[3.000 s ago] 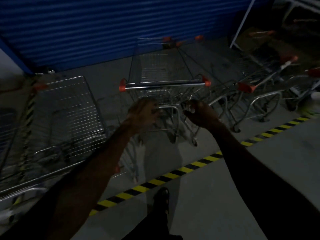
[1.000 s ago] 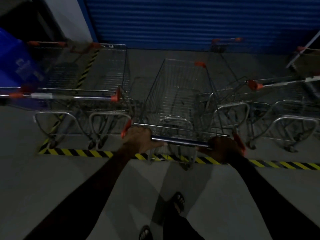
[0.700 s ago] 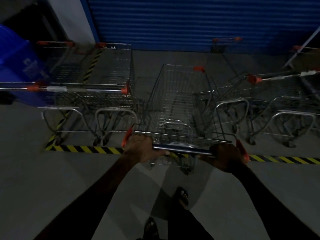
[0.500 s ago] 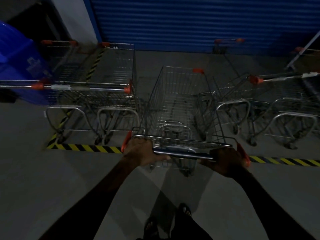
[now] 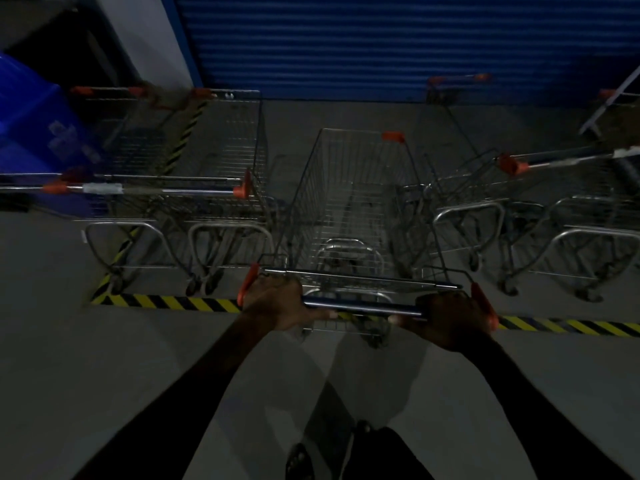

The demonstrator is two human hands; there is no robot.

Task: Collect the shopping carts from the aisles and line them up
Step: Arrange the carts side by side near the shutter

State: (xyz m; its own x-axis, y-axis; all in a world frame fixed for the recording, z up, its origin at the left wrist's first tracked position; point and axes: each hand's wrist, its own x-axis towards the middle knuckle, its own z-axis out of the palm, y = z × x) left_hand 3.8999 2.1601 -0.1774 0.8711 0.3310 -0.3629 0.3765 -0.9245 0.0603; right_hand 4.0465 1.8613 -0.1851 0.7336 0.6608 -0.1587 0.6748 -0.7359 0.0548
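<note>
Head view looks steeply down over two outstretched arms in a dim loading bay. Both forearms reach forward and slightly inward, nearly straight at the elbow, meeting the handle bar [image 5: 360, 306] of the middle cart [image 5: 349, 209]. At about seven o'clock from the cart's basket, the left hand [image 5: 275, 299] wraps over the bar's left end, knuckles up, fingers curled round the tube beside the orange end cap. At about five o'clock, the right hand [image 5: 450, 318] does the same at the right end, fingers folded round the bar, thumb side turned inward; it sits in deep shadow, so finer finger detail is hard to make out.

That cart stands straight ahead, at twelve o'clock, nose toward the blue roller shutter [image 5: 398, 43], its rear wheels about over the yellow-and-black floor stripe [image 5: 166, 302]. At ten o'clock, the left-hand carts [image 5: 194, 168] stand side by side behind the stripe, close beside the held cart. At two o'clock, the right-hand carts [image 5: 540, 209] sit at a slight angle, the nearest one close against the held cart's right flank. A blue bin [image 5: 31, 133] shows at nine o'clock. Sandalled feet [image 5: 301, 459] appear at six o'clock on grey concrete.
</note>
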